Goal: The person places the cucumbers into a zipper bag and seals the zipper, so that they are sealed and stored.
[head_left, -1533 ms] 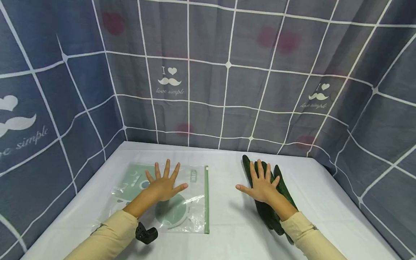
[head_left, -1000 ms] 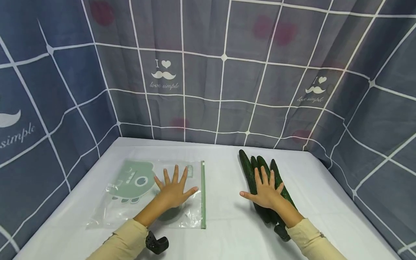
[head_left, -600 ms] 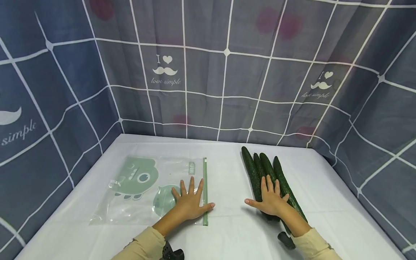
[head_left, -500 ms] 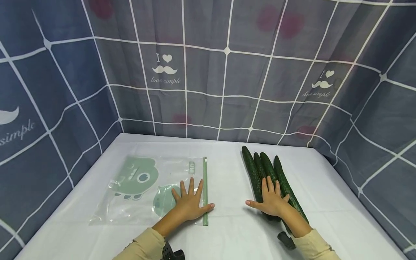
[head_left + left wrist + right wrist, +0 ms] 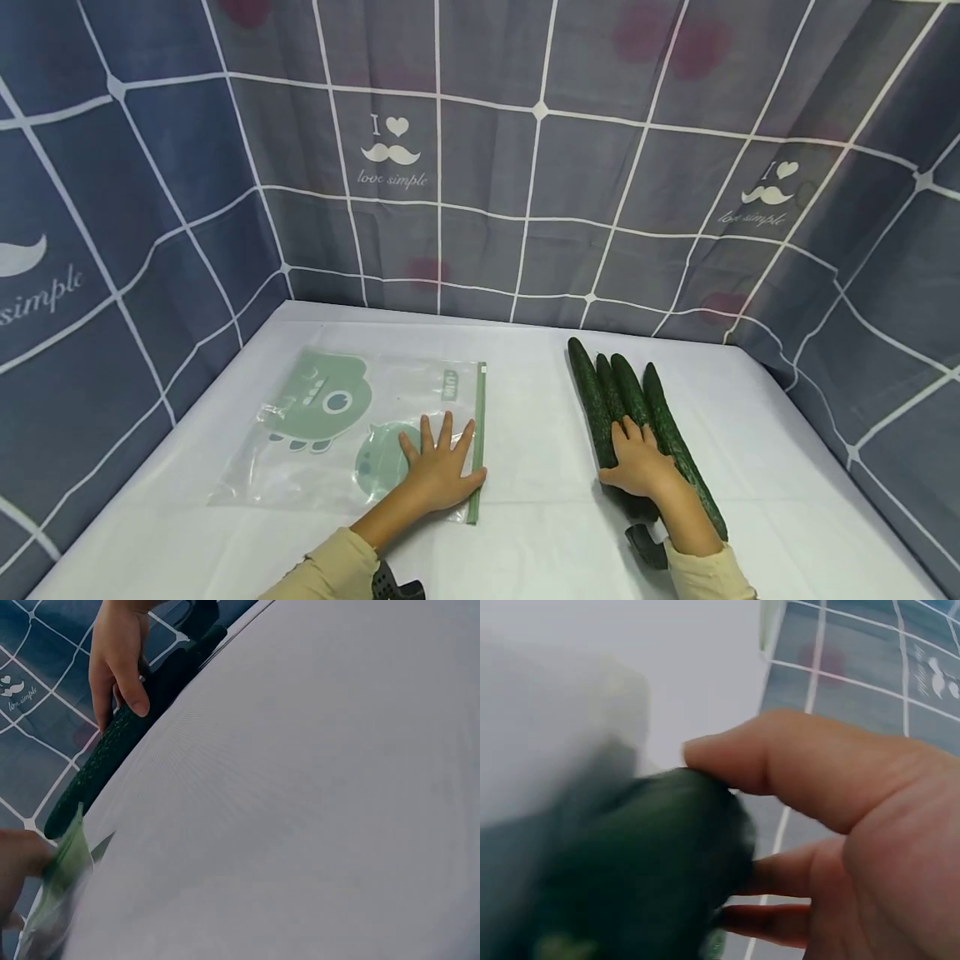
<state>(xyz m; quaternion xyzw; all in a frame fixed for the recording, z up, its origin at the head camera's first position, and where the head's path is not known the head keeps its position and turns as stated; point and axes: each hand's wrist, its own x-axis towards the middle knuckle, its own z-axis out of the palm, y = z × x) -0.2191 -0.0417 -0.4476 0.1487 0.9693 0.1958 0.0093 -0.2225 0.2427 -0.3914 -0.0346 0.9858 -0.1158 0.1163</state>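
A clear zip bag (image 5: 420, 383) with pale green cartoon prints lies flat on the white-covered table. My left hand (image 5: 438, 471) rests on its right part, fingers spread and straight, thumb at the green zip strip (image 5: 477, 442). In the left wrist view a bit of green bag edge (image 5: 67, 862) stands up beside that hand. Several long dark green cucumbers lie side by side at the right. My right hand (image 5: 637, 462) grips the leftmost cucumber (image 5: 588, 392) near its close end. In the right wrist view, my thumb and fingers bracket a blurred cucumber (image 5: 660, 855).
The rightmost cucumber (image 5: 675, 442) lies slightly apart from the others, beside my right wrist. Black wrist cameras (image 5: 647, 546) sit under both forearms. Grey-blue checked curtains (image 5: 480, 167) enclose the white table (image 5: 517, 550) at the back and sides.
Both hands came down and nearer. My left hand shifted right to the bag's zip side and its thumb drew in. My right hand's spread fingers curled round the leftmost cucumber.
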